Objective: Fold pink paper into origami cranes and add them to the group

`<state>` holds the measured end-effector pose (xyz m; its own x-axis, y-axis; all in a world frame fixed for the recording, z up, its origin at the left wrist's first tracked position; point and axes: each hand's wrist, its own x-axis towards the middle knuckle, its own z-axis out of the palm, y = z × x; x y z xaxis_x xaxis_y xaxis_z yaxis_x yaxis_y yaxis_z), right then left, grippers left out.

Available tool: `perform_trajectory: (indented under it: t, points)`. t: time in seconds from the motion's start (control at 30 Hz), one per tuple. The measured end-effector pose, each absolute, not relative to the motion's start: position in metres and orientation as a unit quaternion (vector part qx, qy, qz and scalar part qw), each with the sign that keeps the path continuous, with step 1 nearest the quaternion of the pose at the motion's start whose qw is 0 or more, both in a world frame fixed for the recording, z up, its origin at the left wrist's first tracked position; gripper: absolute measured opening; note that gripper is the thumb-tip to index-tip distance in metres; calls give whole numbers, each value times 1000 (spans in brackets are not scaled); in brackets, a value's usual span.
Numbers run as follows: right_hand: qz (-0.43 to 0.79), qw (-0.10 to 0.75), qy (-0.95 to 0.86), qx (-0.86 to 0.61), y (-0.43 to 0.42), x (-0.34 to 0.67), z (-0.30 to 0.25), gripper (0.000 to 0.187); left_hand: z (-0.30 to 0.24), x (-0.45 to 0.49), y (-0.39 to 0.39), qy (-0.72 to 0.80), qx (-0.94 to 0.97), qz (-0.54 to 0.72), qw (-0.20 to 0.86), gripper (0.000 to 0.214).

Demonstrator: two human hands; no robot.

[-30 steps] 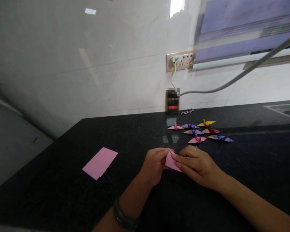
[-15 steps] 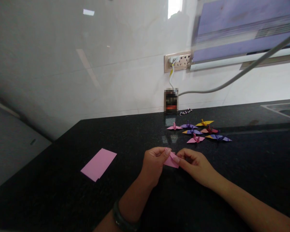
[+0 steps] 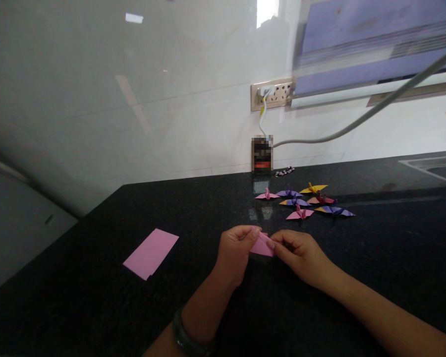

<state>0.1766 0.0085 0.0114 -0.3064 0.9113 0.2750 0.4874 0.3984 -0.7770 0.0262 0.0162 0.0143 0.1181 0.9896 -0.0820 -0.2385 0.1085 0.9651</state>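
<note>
A small piece of folded pink paper (image 3: 261,246) is held between my two hands, just above the black countertop. My left hand (image 3: 235,250) pinches its left side, thumb on top near the upper edge. At the right corner, my right hand (image 3: 298,254) grips the paper between thumb and curled fingers. The paper's far side is partly hidden by my fingers. Beyond my hands lie several folded paper cranes, among them a pink crane (image 3: 300,213), a yellow crane (image 3: 313,189) and a purple crane (image 3: 335,211).
To the left lies a small stack of pink paper sheets (image 3: 151,254) on the black countertop (image 3: 96,302). A blurred dark box (image 3: 262,156) with cables leans against the wall, beside a beaded string (image 3: 284,172). A socket panel (image 3: 272,94) is above.
The pink paper has tilted slightly, and the right thumb has shifted a little at its corner. Both hands keep hold of it. The whole view has moved very slightly.
</note>
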Motion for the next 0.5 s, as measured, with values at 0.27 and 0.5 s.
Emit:
perform_trajectory:
  t: [0.27,0.5]
  points:
    - [347,367,-731,-459,7,176,12,24,12,26,16,405,414,510,636,22]
    - [345,368,-730,-461,6,175,13,22,13,26,13,390,425,482,660,26]
